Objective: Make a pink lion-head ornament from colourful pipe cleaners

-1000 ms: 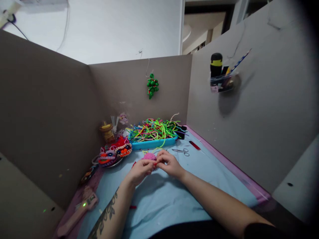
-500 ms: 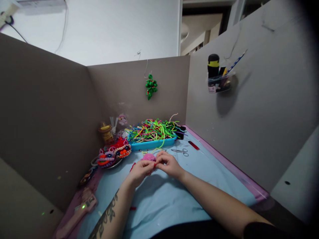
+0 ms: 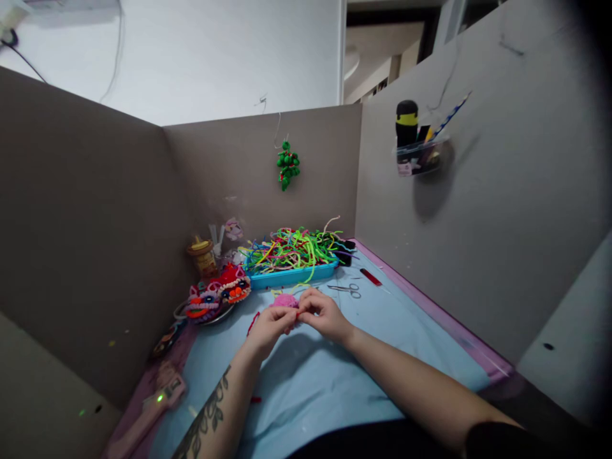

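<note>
My left hand point(image 3: 271, 327) and my right hand point(image 3: 324, 315) meet over the blue cloth, fingertips almost touching. Both are closed in a pinch on a red pipe cleaner point(image 3: 253, 322); one end sticks out to the left of my left hand, and a bit of red shows between the fingertips. Just behind the fingers is a fuzzy pink piece point(image 3: 285, 300), partly covered by my hands. Whether the red strand is joined to it I cannot tell. A short red scrap point(image 3: 255, 400) lies on the cloth beside my left forearm.
Beyond my hands stands a blue tray point(image 3: 296, 276) heaped with colourful pipe cleaners. Scissors point(image 3: 352, 291) and a red strip-like item point(image 3: 370, 276) lie to the right. Fuzzy craft pieces point(image 3: 235, 287) fill a dish at left, near a jar point(image 3: 203, 258). Grey panels enclose the table.
Both hands keep nearly the same pinch on the red pipe cleaner. The whole view has shifted slightly; otherwise little differs.
</note>
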Available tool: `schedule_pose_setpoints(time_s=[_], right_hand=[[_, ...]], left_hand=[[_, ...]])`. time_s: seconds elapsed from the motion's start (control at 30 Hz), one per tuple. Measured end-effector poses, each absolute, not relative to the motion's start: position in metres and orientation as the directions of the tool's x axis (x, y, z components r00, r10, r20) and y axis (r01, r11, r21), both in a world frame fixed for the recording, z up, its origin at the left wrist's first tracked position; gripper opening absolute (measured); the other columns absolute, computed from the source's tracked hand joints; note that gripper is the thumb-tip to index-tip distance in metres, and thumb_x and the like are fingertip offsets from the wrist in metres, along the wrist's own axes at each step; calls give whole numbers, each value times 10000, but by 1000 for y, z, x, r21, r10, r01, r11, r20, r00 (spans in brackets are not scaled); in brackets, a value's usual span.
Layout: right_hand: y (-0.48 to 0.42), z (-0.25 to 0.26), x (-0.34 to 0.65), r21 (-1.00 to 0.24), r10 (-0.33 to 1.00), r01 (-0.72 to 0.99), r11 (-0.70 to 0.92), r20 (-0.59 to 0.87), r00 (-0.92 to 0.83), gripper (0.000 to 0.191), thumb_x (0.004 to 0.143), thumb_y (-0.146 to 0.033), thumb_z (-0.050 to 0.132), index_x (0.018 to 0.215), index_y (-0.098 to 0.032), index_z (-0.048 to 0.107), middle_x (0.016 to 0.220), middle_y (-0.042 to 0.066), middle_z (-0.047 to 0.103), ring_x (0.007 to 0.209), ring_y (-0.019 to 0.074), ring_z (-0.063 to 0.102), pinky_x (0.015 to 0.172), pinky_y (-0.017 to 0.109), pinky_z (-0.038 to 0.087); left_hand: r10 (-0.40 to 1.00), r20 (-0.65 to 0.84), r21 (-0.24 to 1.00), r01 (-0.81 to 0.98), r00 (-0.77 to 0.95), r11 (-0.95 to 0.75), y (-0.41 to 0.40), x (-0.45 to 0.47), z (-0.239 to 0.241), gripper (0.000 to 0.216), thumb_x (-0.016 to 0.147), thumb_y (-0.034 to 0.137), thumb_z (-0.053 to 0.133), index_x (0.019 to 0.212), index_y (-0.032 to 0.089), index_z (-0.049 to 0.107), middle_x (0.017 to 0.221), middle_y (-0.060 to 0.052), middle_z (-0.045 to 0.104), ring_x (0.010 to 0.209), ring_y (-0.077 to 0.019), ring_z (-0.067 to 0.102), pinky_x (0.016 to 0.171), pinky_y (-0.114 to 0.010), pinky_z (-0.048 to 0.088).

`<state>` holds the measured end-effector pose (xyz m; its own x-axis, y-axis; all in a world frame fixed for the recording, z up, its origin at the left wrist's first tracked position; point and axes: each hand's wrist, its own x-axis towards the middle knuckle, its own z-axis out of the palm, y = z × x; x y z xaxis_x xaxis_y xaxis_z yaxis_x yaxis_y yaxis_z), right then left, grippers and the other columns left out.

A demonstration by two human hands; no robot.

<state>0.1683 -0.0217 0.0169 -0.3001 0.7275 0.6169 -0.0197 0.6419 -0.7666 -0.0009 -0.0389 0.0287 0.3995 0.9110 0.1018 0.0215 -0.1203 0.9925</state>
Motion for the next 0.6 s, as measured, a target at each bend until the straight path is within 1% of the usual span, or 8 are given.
schedule_pose_setpoints(time_s=[0.17, 0.4, 0.6], right_hand=[[-23, 18, 168, -763, 723, -23, 646, 622, -301, 92, 745, -246, 674, 683, -190, 636, 805, 30, 544, 733, 145, 553, 612, 262, 449], [-23, 18, 167, -752, 712, -28, 659, 635, -298, 83, 735, -235, 680, 684, -190, 632, 791, 30, 558, 756, 157, 559, 658, 281, 456], [-23, 18, 167, -758, 722, -16, 652, 627, -292, 80, 739, -231, 675, 684, -190, 634, 786, 32, 557, 747, 159, 556, 643, 280, 450]], left_hand=[[900, 145, 986, 19, 411, -167, -38, -2, 26, 371, 750, 454, 629, 603, 115, 594, 545, 29, 412, 555, -88, 335, 544, -227, 245], [907, 146, 983, 46, 395, -179, -33, -3, 17, 347, 749, 446, 636, 675, 107, 640, 565, 18, 450, 562, -94, 359, 547, -224, 264], [920, 131, 981, 85, 369, -174, -35, -1, 20, 356, 745, 459, 632, 711, 106, 661, 579, 8, 483, 562, -97, 384, 551, -223, 287]])
